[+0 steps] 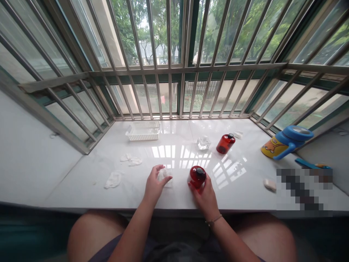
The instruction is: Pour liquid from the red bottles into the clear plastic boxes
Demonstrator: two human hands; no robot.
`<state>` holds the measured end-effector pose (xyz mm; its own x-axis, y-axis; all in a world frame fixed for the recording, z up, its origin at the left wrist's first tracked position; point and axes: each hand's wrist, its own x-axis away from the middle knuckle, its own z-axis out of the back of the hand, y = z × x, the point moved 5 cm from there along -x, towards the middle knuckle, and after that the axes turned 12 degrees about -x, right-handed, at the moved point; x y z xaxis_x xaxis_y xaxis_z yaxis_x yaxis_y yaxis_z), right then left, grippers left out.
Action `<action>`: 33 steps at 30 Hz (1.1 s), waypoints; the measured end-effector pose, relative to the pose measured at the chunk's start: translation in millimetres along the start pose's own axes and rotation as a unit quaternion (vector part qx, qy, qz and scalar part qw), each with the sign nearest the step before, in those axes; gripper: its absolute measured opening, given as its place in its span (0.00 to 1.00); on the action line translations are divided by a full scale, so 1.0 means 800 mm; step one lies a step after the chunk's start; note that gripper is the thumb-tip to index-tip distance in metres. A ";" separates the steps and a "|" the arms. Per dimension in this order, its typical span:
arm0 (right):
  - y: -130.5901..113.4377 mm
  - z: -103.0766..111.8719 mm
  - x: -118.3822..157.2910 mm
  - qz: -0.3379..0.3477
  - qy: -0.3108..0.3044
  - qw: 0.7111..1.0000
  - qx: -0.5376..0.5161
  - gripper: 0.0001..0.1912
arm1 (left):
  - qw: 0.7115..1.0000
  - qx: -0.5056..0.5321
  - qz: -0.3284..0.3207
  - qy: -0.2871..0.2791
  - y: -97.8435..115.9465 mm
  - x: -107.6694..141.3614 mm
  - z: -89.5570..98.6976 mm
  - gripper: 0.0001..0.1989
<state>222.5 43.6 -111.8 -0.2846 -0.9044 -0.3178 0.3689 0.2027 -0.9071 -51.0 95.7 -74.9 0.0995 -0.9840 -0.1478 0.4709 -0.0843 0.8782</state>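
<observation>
My right hand (204, 194) is wrapped round a red glass bottle (196, 175) with a black top, near the front edge of the white ledge. To its left, my left hand (157, 182) has its fingers and thumb round a small clear glass container (167, 175), whose lower part shows beneath the thumb. A second red bottle (225, 144) with a dark top stands farther back on the right. Beside it is another clear, square glass container (203, 143).
A white perforated basket (143, 131) stands at the back left. Crumpled white cloths (114, 179) lie on the left. On the right are a blue-and-yellow cup (283, 143), a pale small block (269, 185) and a blurred-out patch. Metal bars (188, 69) enclose the ledge.
</observation>
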 end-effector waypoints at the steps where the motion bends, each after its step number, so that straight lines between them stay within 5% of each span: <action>1: 0.000 0.000 0.000 0.000 0.001 1.000 -0.001 0.45 | 1.000 -0.004 -0.006 -0.009 -0.001 -0.001 -0.001 0.28; 5: -0.001 0.000 0.000 0.001 0.000 1.000 -0.002 0.45 | 0.999 -0.005 -0.036 -0.019 -0.005 -0.002 -0.003 0.22; 33: -0.004 0.001 0.000 0.006 -0.003 1.000 0.004 0.46 | 1.000 0.026 0.005 -0.017 -0.011 -0.002 -0.006 0.30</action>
<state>222.3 42.5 -108.9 -0.2746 -0.9041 -0.3275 0.3796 0.2110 -0.9008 -51.4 98.8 -84.4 0.0745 -0.9894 -0.1246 0.4231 -0.0818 0.9024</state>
